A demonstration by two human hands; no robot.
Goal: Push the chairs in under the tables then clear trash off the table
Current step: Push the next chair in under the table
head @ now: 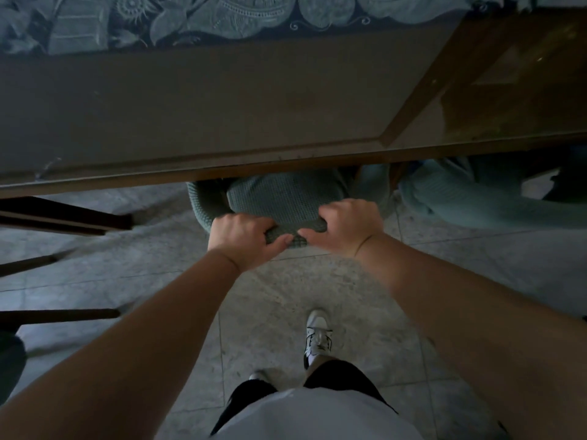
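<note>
A chair (279, 198) with a green knitted cover stands in front of me, its seat mostly hidden under the edge of a dark wooden table with a glass top (222, 100). My left hand (243, 238) and my right hand (346, 225) both grip the top of the chair's backrest, side by side, thumbs toward me. No trash shows on the visible part of the table.
A second green-covered chair (470, 195) sits to the right, partly under the table. Dark wooden legs (63, 217) stick in from the left. A patterned blue-green cloth (190, 20) covers the far part of the table. My feet stand on a speckled tile floor (286, 296).
</note>
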